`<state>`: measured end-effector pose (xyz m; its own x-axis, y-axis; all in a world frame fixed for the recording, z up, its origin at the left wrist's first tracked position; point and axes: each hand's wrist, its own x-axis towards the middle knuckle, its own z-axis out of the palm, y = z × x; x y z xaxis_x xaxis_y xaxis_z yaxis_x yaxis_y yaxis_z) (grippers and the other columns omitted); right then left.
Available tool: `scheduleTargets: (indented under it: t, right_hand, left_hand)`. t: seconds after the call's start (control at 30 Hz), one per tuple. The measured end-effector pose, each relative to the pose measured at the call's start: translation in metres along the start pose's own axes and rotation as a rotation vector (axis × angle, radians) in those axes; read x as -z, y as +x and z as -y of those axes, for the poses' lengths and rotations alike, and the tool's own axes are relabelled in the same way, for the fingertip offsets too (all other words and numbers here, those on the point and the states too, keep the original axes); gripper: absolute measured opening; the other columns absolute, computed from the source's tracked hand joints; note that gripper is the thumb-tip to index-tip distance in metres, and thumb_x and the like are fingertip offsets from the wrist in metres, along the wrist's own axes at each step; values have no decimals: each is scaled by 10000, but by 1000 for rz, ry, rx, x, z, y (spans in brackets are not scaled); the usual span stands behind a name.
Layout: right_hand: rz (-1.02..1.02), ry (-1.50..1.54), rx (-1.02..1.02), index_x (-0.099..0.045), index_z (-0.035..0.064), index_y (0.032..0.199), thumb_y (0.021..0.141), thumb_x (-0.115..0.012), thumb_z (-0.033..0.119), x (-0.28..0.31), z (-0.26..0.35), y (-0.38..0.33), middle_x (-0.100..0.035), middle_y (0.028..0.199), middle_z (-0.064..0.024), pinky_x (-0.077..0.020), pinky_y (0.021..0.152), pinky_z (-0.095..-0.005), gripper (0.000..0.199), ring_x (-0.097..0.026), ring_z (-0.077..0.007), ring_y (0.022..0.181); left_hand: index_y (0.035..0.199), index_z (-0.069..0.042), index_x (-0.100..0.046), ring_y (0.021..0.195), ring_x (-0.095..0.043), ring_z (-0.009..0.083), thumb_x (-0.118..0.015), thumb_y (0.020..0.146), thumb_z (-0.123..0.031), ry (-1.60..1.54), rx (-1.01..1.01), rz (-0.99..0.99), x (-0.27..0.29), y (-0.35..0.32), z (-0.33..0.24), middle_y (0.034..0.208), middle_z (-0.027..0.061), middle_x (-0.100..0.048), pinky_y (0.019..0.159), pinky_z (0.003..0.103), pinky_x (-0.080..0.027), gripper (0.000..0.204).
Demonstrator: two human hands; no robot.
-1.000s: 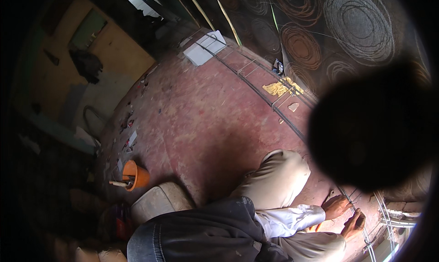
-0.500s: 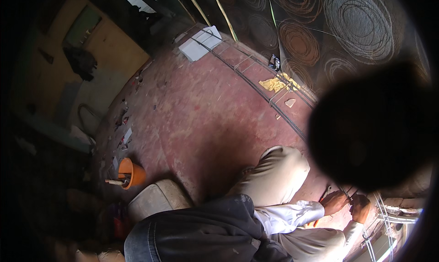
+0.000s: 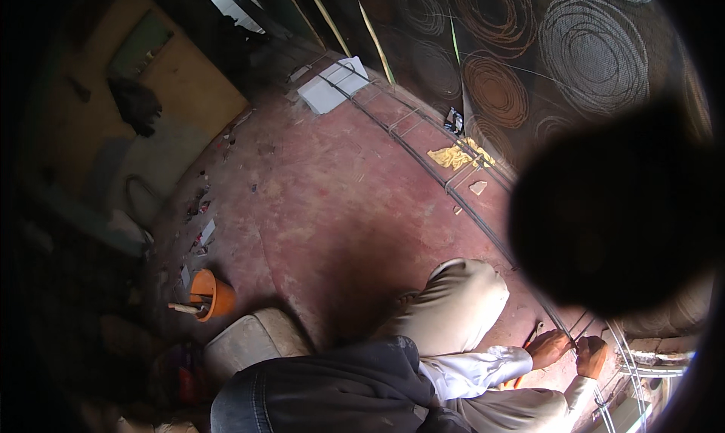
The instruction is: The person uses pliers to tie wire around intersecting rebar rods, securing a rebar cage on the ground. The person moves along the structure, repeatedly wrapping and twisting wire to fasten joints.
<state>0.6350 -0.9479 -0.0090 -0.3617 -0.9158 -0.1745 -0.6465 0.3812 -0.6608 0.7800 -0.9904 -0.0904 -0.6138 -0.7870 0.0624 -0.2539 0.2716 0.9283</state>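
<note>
My left hand (image 3: 550, 348) and my right hand (image 3: 591, 356) are close together at the lower right, at a rod of a long rebar cage (image 3: 423, 147). The fingers of both hands are curled closed where the steel rods cross; whatever thin thing they pinch is too small to make out. A tool with orange-red handles (image 3: 518, 381) is partly hidden by my left forearm, its dark head showing beside the left hand. White sleeves cover my forearms, and my bent knee (image 3: 468, 293) in beige trousers rises on the left of the hands.
An orange bucket (image 3: 219, 297) with tools inside and a pale plastic container (image 3: 253, 342) stand at lower left. White sheets (image 3: 332, 86) and a yellow cloth (image 3: 457, 157) lie by the cage. A circle-patterned curtain (image 3: 495, 89) hangs behind. A large dark shape (image 3: 612, 214) blocks the right side.
The view has shifted slightly, so the floor and cage appear a little lower. Both hands stay at the same rod crossing, with small finger movements only.
</note>
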Motion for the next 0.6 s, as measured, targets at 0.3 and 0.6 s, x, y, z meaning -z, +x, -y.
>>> scheduleTargets:
  t: [0.3, 0.6]
  right_hand:
    - [-328, -34, 466, -588, -36, 782, 856, -546, 4, 3, 142, -50, -577, 723, -193, -441, 599, -414, 94, -584, -346, 663]
    - [-420, -101, 221, -660, 63, 888, 826, -642, 50, -26, 59, -53, -597, 802, -132, -498, 610, -418, 66, -622, -364, 697]
  left_hand:
    - [993, -15, -581, 902, -607, 392, -541, 906, -136, 22, 34, 36, 0, -3, 9, 914, 224, -618, 770, 464, -481, 153]
    - [890, 22, -628, 867, -624, 428, -566, 833, -114, 115, -39, 259, 46, 8, -20, 879, 276, -630, 733, 499, -497, 160]
